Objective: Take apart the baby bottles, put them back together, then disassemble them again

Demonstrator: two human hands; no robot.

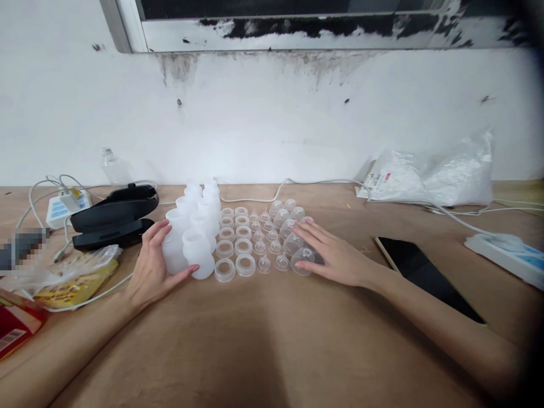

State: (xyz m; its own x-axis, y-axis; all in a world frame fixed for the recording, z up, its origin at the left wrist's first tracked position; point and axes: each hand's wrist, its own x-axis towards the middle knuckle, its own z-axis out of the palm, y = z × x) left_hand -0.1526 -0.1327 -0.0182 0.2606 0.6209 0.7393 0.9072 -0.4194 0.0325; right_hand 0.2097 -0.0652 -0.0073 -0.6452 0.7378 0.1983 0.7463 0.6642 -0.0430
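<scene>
Two rows of white translucent baby bottles (198, 260) stand upright on the table. My left hand (149, 266) rests against their left side, thumb and fingers spread around the nearest ones. To the right of the bottles lie two columns of clear collar rings (245, 264), then two columns of clear bottle nipples (275, 247). Beyond these come clear domed caps (302, 260). My right hand (329, 252) lies over the right edge of the caps with its fingers apart, touching them and hiding some.
A black smartphone (429, 277) lies right of my forearm. White power strips (505, 255) sit at both sides, with cables along the wall. At the left are an open black case (114, 218) and a yellow packet (79, 283). A plastic bag (433, 175) stands at the back right.
</scene>
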